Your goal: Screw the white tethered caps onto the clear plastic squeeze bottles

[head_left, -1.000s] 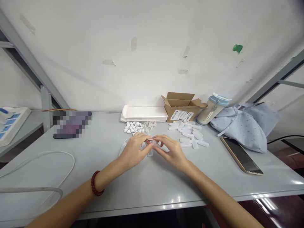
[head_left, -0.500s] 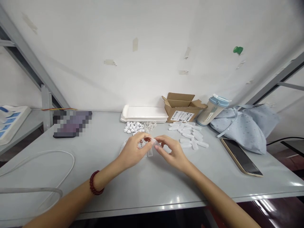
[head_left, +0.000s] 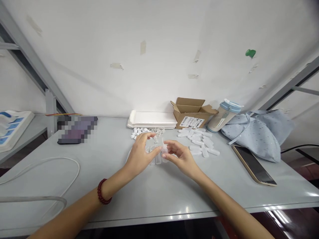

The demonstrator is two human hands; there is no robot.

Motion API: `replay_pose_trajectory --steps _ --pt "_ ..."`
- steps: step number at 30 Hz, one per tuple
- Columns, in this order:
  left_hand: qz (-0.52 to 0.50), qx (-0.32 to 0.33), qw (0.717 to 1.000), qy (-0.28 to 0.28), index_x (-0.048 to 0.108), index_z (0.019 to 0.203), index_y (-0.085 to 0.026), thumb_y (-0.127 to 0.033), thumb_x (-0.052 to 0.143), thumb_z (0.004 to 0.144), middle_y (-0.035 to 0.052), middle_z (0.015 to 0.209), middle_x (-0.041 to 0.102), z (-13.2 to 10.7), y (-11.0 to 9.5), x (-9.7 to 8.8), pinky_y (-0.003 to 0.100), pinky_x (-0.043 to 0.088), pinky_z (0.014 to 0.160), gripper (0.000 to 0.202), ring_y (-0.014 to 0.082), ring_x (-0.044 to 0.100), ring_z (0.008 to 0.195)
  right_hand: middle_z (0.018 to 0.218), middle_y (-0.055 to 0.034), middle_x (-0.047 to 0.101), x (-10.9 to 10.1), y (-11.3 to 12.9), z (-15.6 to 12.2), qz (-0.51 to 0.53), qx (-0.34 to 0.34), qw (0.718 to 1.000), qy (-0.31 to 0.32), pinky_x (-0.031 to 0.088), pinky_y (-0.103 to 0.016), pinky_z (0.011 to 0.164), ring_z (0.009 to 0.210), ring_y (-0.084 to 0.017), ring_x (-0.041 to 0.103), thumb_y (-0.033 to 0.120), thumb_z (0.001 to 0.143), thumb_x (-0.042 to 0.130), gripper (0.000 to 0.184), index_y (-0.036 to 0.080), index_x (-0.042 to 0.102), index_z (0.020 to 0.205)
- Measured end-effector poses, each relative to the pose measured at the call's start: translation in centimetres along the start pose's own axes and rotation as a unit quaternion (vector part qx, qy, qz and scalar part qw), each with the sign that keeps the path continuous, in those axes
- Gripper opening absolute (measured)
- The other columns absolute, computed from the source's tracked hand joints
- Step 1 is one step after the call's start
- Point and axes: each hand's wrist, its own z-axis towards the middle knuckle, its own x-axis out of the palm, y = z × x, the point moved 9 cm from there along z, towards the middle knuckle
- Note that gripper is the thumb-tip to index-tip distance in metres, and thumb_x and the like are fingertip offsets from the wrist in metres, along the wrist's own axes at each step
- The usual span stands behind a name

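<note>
Right grip [head_left: 183, 158] pinching plastic piece [head_left: 164, 156], long axis near-vertical in view; left grip [head_left: 139, 154] spread, just left of it.

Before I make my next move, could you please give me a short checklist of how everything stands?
1. Right hand gripping the translucent piece: ok, between thumb and fingers.
2. Left hand steadying that piece: cannot tell; its thumb tip is close, but contact is unclear, and its forefinger is spread away.
3. Loose translucent pieces in view: ok, scattered in front of the cardboard box.
4. Small white parts fully visible: not ok, the left hand may cover some.
5. Phone apart from both hands: ok, over at the right.
</note>
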Motion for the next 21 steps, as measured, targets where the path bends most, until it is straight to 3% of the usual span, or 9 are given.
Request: replay_pose_trajectory --steps 5,9,14,21 --pt "0.061 0.188 0.979 -0.052 0.054 0.107 -0.019 -0.013 0.052 0.082 0.0075 0.106 0.057 -1.1 -3.3 -0.4 0.039 0.045 0.089 0.025 0.0218 0.052 0.104 0.082 -0.003 0.064 -0.2 0.7 0.1 -0.048 -0.036 0.998 -0.023 0.048 -0.028 0.066 0.069 -0.014 0.056 0.037 0.073 0.071 0.029 0.018 0.064 0.094" --pt "0.099 0.296 0.949 -0.041 0.055 0.107 -0.017 -0.005 0.049 0.082 0.0087 0.102 0.058 -2.3 -4.9 0.4 0.04 0.046 0.086 0.029 0.022 0.052 0.098 0.08 -0.0027 0.065 -0.6 1.0 0.1 -0.074 -0.061 0.994 -0.049 0.048 -0.028 0.065 0.067 -0.014 0.055 0.036 0.074 0.069 0.026 0.018 0.064 0.092" --pt "0.137 0.34 0.93 -0.022 0.054 0.111 -0.014 -0.003 0.049 0.081 0.0098 0.1 0.059 -2.9 -5.3 1.3 0.041 0.046 0.084 0.033 0.0232 0.052 0.096 0.082 -0.0035 0.064 -1.1 0.0 0.0 -0.053 -0.038 0.995 -0.069 0.049 -0.029 0.066 0.07 -0.014 0.056 0.033 0.075 0.068 0.024 0.017 0.063 0.093" --pt "0.178 0.337 0.925 0.008 0.052 0.111 -0.013 -0.013 0.054 0.082 0.0112 0.103 0.061 -3.0 -5.4 2.3 0.042 0.046 0.083 0.029 0.0262 0.053 0.099 0.077 -0.0014 0.06 -1.5 -1.1 0.2 -0.018 0.014 0.996 -0.092 0.048 -0.028 0.063 0.067 -0.014 0.055 0.034 0.072 0.07 0.025 0.017 0.06 0.087"
